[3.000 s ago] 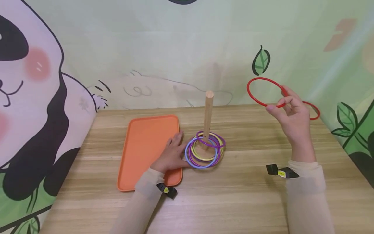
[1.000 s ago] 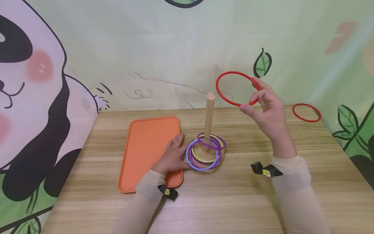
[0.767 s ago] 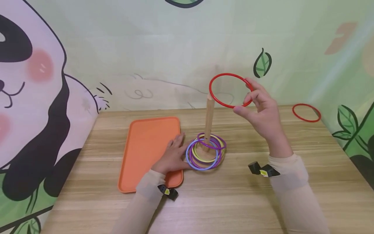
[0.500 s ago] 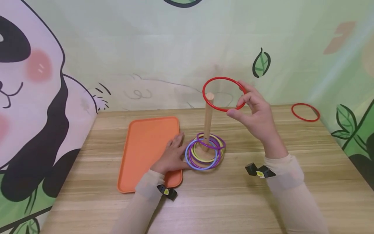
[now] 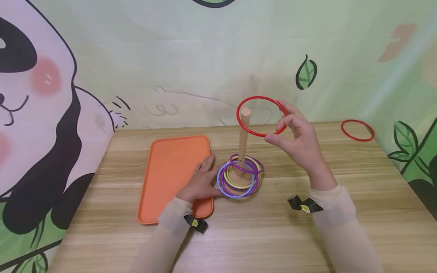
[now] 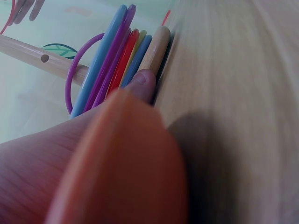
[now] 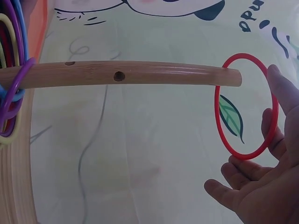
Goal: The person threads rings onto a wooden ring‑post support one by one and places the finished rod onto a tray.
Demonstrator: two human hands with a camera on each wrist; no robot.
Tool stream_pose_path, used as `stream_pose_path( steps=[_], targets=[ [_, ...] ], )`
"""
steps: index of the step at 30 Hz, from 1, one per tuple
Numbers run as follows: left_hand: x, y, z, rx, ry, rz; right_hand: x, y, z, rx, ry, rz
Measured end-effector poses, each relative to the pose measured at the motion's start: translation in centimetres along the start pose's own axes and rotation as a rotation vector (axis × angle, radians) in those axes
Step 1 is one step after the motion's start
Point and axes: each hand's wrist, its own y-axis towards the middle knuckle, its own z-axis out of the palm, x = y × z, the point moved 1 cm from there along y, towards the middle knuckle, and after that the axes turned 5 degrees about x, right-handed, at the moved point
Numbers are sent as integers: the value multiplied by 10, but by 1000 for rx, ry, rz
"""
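My right hand (image 5: pixel 300 146) pinches a red ring (image 5: pixel 259 97) between thumb and fingers. The ring encircles the top of an upright wooden peg (image 5: pixel 242 146); its near edge passes in front of the wood. In the right wrist view the peg's tip lies inside the ring. Around the peg's foot lie several rings: light blue (image 6: pixel 100 60), purple, yellow, red and blue. A smaller-looking purple loop leans against the peg on top. My left hand (image 5: pixel 199 182) has straight, spread fingers over the tray's edge. Its thumb (image 6: pixel 142 81) touches the wooden base (image 6: pixel 159 49); the index fingertip is hidden.
An orange tray (image 5: pixel 170 170) lies left of the peg, partly under my left hand. Another red ring (image 5: pixel 357 130) rests at the table's far right corner. A printed backdrop (image 5: pixel 191 68) stands behind the wooden table (image 5: pixel 273 235).
My right hand has carried the red ring leftward from the right, then lowered it around the peg's top. My left hand has stayed where it was.
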Motion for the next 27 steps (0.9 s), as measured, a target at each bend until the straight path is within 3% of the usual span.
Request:
stream_pose_path(
  steps=[13, 27],
  targets=[
    [1, 0, 1, -3, 7, 5, -7, -16, -1, 18, -35, 20],
    [-2, 0, -1, 9, 0, -5, -18, -31, -2, 50, -154, 60]
  ],
)
